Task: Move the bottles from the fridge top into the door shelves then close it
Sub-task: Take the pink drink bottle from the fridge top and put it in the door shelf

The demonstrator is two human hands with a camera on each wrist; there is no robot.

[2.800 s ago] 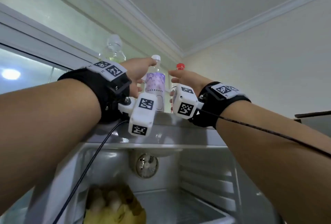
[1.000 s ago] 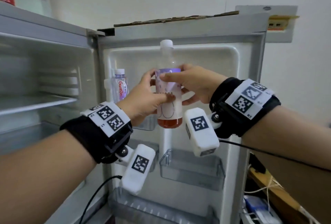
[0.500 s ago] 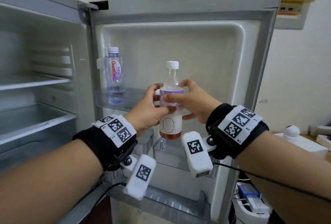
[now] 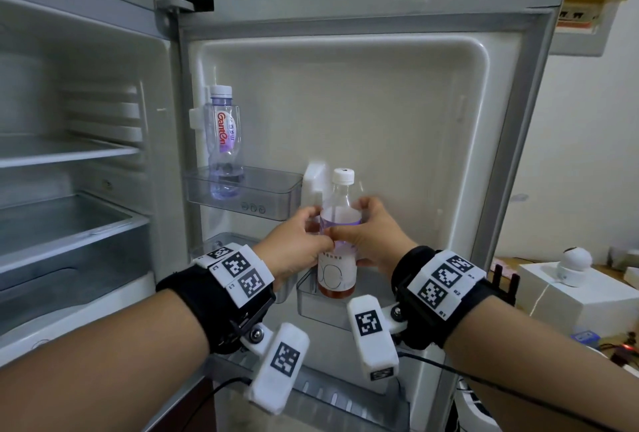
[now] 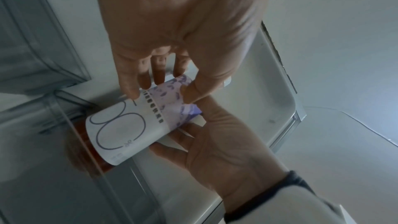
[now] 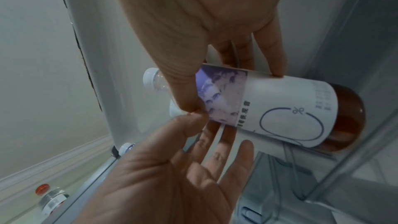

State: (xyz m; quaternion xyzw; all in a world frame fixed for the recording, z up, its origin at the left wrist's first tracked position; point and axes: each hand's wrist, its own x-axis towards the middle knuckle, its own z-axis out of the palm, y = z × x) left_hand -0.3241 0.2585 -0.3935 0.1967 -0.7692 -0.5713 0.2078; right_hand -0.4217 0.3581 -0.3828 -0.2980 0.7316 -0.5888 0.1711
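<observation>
A white-capped bottle (image 4: 337, 258) with a purple-and-white label and orange liquid stands upright, its base inside the clear middle door shelf (image 4: 313, 310). My left hand (image 4: 304, 238) grips its label from the left and my right hand (image 4: 370, 234) from the right. In the left wrist view the left hand (image 5: 161, 91) pinches the bottle (image 5: 129, 125) between thumb and fingers. In the right wrist view the right hand (image 6: 233, 89) holds the bottle (image 6: 280, 105) with thumb and fingers. A Ganten water bottle (image 4: 224, 141) stands in the upper left door shelf (image 4: 269, 203).
The open fridge body with its shelves (image 4: 69, 155) is at the left. A long bottom door shelf (image 4: 328, 397) runs below my wrists. A red-capped bottle (image 6: 49, 198) stands on the fridge top. A white box with a small round device (image 4: 570, 269) sits beyond the door's right edge.
Both hands have carried the purple-labelled bottle from the fridge top down along the door. Half a second ago it hung above the middle shelf; now its base is inside it.
</observation>
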